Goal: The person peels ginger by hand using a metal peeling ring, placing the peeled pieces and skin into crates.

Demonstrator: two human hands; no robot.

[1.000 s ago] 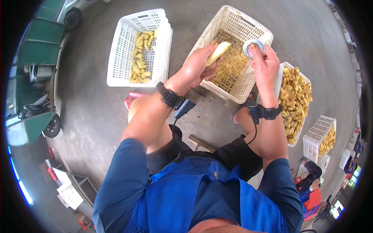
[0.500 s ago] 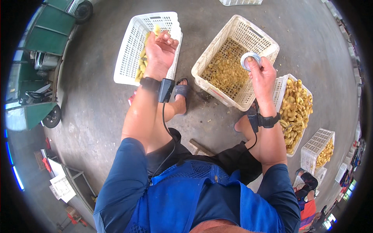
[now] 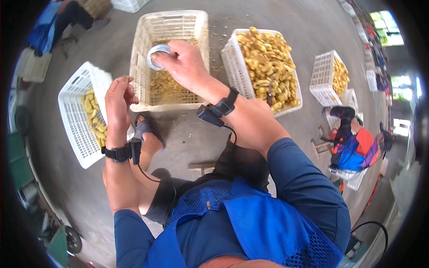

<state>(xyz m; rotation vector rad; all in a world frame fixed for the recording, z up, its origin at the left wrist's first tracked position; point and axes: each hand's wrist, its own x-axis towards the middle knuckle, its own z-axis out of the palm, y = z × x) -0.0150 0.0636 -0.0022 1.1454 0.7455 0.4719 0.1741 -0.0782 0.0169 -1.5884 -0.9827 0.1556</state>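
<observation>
"What are we holding?"

"A silver ring (image 3: 160,47), its rim pinched in our right hand (image 3: 179,61) above the middle crate (image 3: 172,107), perhaps so loose bits land among the scraps (image 3: 167,87)."

"And the side crates?"

"Pale ginger (image 3: 92,111) lies in the left crate (image 3: 73,107), brown ginger (image 3: 267,62) heaps the right crate (image 3: 241,67); both seem placed for easy reach."

"Our pose?"

"Right forearm slants up leftward. Left hand (image 3: 118,103) points upward beside the left crate, fingers loosely bent and apart, seemingly empty."

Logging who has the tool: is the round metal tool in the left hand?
No, the right hand holds the round metal tool, apart from the left hand.
</observation>
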